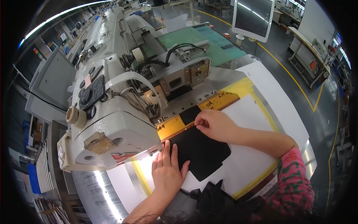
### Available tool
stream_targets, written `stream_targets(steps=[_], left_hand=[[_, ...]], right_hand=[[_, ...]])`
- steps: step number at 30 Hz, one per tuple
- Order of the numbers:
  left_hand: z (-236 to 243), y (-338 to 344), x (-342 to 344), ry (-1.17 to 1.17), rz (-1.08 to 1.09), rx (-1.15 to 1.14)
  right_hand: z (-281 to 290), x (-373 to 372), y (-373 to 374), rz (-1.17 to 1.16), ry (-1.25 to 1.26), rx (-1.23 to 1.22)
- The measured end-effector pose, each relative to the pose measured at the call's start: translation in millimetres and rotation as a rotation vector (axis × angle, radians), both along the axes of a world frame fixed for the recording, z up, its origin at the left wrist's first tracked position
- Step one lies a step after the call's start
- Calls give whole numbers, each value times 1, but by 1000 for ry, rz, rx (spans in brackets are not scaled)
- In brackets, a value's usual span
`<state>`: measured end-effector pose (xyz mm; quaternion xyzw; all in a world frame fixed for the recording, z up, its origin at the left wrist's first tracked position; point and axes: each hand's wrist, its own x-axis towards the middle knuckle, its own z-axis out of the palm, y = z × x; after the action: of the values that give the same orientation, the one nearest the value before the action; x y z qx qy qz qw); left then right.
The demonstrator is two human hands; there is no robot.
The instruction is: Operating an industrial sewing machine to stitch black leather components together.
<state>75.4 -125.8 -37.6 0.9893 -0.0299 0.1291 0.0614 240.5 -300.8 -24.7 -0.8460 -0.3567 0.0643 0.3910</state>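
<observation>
A black fabric piece (201, 152) lies on white sheeting, its far edge against a yellow template strip (172, 127) under the sewing machine head (115, 130). My left hand (166, 170) is spread flat, its fingertips on the fabric's left side close to the machine head. At the far edge of the fabric, my right hand (214, 126) has its thumb and forefinger pinched together on the cloth, with the other fingers curled. Another black patch (191, 115) shows in a gap of the template beyond that hand.
A metal clamp frame (186, 78) with cables stands behind the template. Crumpled black cloth (216, 198) lies near my body. Yellow tape (257, 100) borders the white sheeting. A screen on a stand (253, 18) and a workbench (309, 56) are farther off at the right.
</observation>
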Motion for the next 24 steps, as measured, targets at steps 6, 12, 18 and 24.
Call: stream_targets(steps=[6,12,18,24], left_hand=[[4,2,-2,-4,-19,-40],[5,4,2,-69,-59,-12],[8,3,4,-55,-54,-28],[5,2,4,-44,-38,-59]], right_hand=[[-5,-2,6,-35,-180,10],[6,-2,9,-6,-182,-151],[-12,-23,18,374,-640,-68],[-17,-35,19,415,-782,-203]])
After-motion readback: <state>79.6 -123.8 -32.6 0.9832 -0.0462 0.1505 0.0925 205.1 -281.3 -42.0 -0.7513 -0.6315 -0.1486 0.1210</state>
